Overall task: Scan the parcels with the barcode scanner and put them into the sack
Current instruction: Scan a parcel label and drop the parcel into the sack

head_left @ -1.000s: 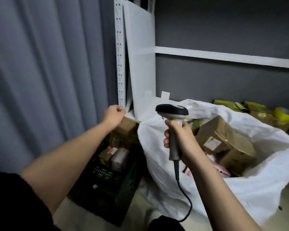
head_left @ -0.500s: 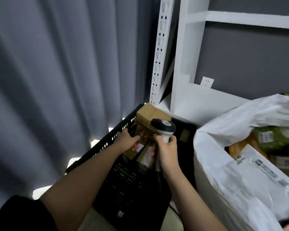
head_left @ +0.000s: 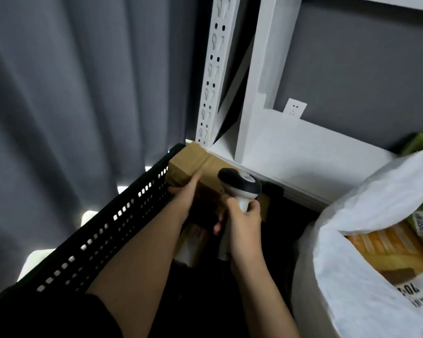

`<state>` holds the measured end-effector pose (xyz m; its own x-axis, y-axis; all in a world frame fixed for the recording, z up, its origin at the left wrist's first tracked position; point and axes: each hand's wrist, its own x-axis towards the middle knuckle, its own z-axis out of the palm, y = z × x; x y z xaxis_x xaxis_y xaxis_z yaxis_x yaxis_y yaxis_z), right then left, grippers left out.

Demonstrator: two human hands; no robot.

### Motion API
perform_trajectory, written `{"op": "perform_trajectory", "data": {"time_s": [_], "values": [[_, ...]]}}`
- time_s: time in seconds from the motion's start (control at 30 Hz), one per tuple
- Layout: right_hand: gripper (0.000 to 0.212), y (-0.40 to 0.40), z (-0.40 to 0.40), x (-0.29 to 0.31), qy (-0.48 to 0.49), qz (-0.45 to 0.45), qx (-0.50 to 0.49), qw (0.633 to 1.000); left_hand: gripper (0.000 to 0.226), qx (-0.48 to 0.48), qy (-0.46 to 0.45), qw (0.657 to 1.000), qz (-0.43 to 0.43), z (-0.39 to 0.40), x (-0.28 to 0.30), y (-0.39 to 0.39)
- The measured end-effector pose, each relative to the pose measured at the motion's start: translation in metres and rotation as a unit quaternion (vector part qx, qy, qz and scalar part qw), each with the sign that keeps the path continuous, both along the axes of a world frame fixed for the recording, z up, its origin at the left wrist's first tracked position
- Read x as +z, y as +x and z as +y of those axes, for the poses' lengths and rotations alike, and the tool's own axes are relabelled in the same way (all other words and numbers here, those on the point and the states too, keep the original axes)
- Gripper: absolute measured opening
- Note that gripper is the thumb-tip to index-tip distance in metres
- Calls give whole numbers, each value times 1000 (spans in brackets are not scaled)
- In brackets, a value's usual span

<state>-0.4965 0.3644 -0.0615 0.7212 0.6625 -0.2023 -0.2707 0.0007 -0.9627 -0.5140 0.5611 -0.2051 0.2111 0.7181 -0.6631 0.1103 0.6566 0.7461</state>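
A brown cardboard parcel (head_left: 192, 164) lies in the far corner of a black perforated crate (head_left: 103, 230). My left hand (head_left: 186, 193) reaches into the crate and takes hold of this parcel at its near side, fingers against the cardboard. My right hand (head_left: 242, 220) grips the handle of a black and white barcode scanner (head_left: 239, 185), whose head hangs just right of the parcel. A second parcel with a white label (head_left: 191, 245) lies lower in the crate, partly hidden by my arms. The white sack (head_left: 357, 240) stands open at the right, with several parcels inside.
A white metal shelf rack (head_left: 249, 93) rises behind the crate, its lower shelf (head_left: 303, 152) running right. Grey curtains (head_left: 71, 93) hang at the left. A wall socket (head_left: 294, 109) sits on the grey wall. Green packets (head_left: 420, 142) lie behind the sack.
My view has swung left and down from the sack to the crate. Both hands have dropped into the crate; my left hand has moved onto the brown parcel, the scanner close beside it.
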Motion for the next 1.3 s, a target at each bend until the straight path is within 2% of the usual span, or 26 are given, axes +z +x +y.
{"op": "perform_trajectory", "data": {"time_s": [0.07, 0.13, 0.23, 0.33, 0.43, 0.57, 0.6, 0.67, 0.77, 0.83, 0.97, 1.03, 1.1, 1.2, 1.23, 1.3], "values": [[18, 5, 2, -3, 7, 4, -8, 1000, 145, 22, -5, 1000, -7, 23, -32, 17], [19, 7, 2, -3, 9, 12, -13, 1000, 139, 31, -20, 999, -11, 11, -15, 19], [20, 8, -2, -3, 13, 15, -17, 1000, 111, -5, -35, 997, -64, -12, 14, 18], [19, 3, -9, 3, 21, 5, -10, 1000, 111, -24, -55, 993, -103, -25, 26, 11], [17, -8, -21, 13, 20, -6, 15, 1000, 107, -2, -45, 991, -129, -41, 39, -11], [15, -31, -45, 35, 8, -33, 71, 997, 82, 98, 56, 988, -110, -81, 78, -70], [14, -37, -53, 43, 12, -36, 87, 995, 82, 120, 89, 984, -98, -89, 86, -86], [11, -54, -74, 62, 22, -33, 113, 993, 95, 141, 151, 976, -65, -115, 109, -121], [14, -76, -110, 89, 48, -27, 120, 991, 101, 119, 277, 953, 36, -168, 151, -170], [12, -89, -137, 104, 72, -11, 119, 990, 107, 86, 369, 921, 93, -211, 176, -197], [43, -108, -185, 128, 124, 23, 121, 985, 106, 42, 521, 824, 220, -291, 216, -245], [47, -114, -205, 137, 141, 38, 137, 980, 103, 36, 597, 758, 261, -314, 226, -265], [53, -117, -222, 140, 137, 47, 160, 976, 99, 39, 689, 669, 276, -324, 228, -281], [70, -112, -237, 134, 107, 83, 199, 971, 71, 14, 806, 534, 256, -330, 229, -294], [76, -110, -240, 130, 96, 100, 213, 967, 64, -5, 827, 502, 253, -331, 230, -295], [87, -105, -244, 124, 73, 121, 244, 959, 59, -29, 849, 467, 247, -330, 231, -297]]}}
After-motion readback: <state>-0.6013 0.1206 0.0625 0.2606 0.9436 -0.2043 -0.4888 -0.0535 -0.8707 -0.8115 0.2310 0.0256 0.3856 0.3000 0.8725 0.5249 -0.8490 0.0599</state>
